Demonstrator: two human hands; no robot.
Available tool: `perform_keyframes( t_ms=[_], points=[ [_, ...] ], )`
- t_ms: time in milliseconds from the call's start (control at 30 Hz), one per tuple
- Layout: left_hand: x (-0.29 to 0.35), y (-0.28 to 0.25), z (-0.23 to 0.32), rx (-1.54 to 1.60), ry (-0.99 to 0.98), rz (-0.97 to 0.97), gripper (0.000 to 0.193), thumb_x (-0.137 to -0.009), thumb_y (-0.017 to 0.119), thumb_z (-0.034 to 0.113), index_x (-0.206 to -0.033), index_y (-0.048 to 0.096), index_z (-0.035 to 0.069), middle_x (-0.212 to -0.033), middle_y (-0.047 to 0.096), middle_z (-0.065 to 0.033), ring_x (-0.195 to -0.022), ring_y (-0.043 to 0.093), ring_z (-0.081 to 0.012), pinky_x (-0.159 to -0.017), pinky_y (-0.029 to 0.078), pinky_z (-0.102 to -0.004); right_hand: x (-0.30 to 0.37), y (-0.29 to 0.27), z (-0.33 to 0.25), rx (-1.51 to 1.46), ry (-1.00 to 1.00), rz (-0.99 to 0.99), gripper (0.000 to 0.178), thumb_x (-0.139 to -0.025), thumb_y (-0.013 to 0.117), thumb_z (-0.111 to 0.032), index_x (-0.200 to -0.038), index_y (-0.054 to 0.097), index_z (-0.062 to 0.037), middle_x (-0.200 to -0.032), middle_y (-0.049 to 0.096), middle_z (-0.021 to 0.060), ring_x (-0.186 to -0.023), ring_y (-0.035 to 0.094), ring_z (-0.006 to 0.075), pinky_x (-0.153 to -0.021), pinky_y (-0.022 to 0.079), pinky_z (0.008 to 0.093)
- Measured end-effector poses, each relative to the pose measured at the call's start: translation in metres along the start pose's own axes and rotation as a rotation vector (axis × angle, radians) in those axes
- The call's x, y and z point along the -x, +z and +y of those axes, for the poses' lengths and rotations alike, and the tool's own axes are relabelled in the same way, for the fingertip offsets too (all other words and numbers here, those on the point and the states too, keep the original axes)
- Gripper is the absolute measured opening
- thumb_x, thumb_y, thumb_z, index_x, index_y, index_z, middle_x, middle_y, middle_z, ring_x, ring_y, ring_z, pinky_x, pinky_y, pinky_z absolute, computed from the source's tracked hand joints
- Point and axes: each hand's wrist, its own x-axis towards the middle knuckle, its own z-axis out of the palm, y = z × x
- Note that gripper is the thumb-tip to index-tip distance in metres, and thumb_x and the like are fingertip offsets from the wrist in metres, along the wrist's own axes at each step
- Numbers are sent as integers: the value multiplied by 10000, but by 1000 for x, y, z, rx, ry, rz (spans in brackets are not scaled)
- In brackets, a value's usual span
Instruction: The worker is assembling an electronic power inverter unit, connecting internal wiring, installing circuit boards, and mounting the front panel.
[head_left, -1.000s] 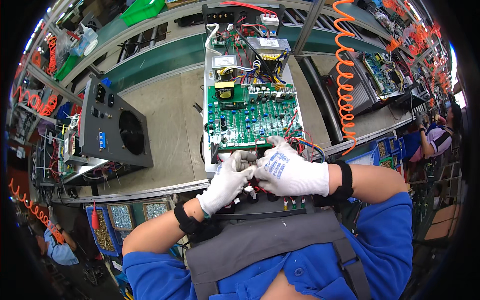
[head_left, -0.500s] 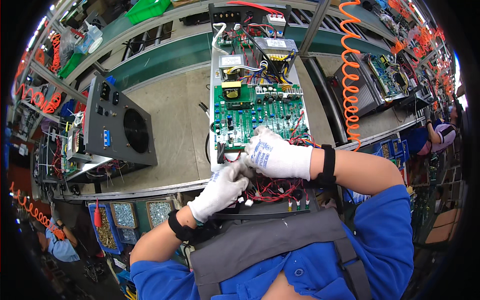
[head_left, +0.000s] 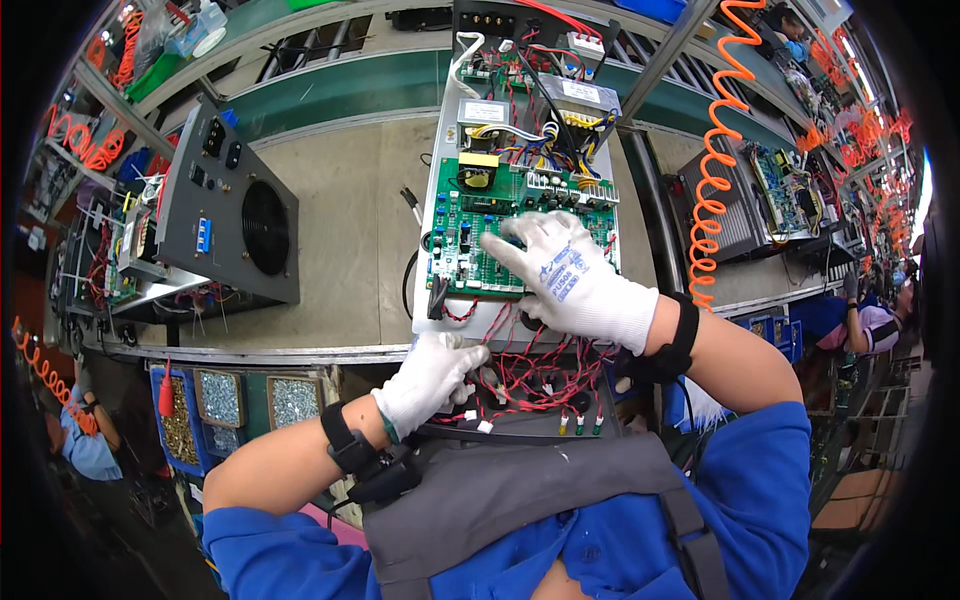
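Note:
My right hand [head_left: 560,265], in a white knit glove, is spread over the green circuit board [head_left: 478,230], its fingertips at the board's middle; it holds nothing visible. Below the board's near left corner, my gloved left hand [head_left: 432,380] is closed with curled fingers beside a tangle of red wires [head_left: 540,370]. What sits between its fingertips is hidden. The board lies on a pale metal chassis plate [head_left: 432,190], with a transformer [head_left: 483,112] farther back. A white connector [head_left: 486,426] hangs below the left hand.
At left stands a dark grey housing [head_left: 225,215] with a round fan. Parts bins [head_left: 180,420] with small metal hardware line the near edge. A coiled orange hose [head_left: 712,190] hangs at right, before another open unit [head_left: 740,200]. Other people work at both sides.
My hands have parted. The right has spread open and moved up and right over the board; the left has drawn slightly down and left. The whole view has shifted a little.

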Motion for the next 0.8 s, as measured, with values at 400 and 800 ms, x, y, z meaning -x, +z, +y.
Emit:
perform_keyframes(
  t_ms=[400, 800],
  points=[
    [-12, 8, -2, 12, 24, 130, 209, -946, 550, 194, -1003, 626, 8, -780, 680, -47, -446, 546, -81, -354, 369, -215, -13, 17, 6, 68, -50, 88, 735, -784, 651, -195, -1456, 365, -112, -1453, 392, 219, -1351, 378, 400, -1069, 300, 590],
    [-13, 3, -6, -120, 74, 150, 290, -936, 555, 268, -785, 552, 20, -610, 564, -25, -475, 598, -124, -398, 429, -268, -13, 12, -15, 114, 128, 7, 910, -682, 795, -266, -1456, 350, -90, -1367, 456, 200, -1173, 509, 367, -926, 442, 475]
  ],
)
